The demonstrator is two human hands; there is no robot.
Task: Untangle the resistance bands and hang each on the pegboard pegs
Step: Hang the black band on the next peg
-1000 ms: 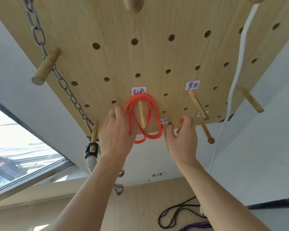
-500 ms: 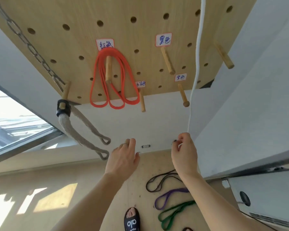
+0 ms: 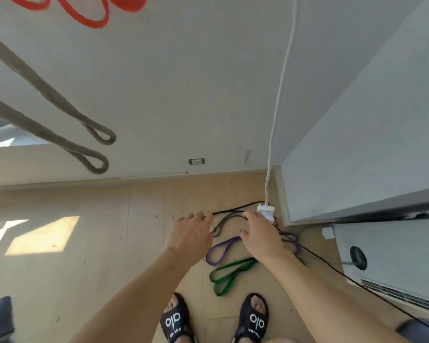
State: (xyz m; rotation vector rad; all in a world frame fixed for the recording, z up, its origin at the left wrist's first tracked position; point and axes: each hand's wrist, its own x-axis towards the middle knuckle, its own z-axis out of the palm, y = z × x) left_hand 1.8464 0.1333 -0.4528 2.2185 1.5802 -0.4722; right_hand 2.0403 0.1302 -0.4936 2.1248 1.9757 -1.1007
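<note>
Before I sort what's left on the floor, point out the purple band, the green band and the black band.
purple band (image 3: 216, 253): head view, left loop.
green band (image 3: 229, 274): head view, doubled strands.
black band (image 3: 224, 222): head view, strand between the hands.

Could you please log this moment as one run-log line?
hands: left, right reaching black band | floor: purple band, green band | hung: red band

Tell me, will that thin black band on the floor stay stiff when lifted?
Probably floppy: the thin black rubber band lies in loose curves. Likely light, being so thin. It may drag the purple rubber band, which lies close beside it.
</note>
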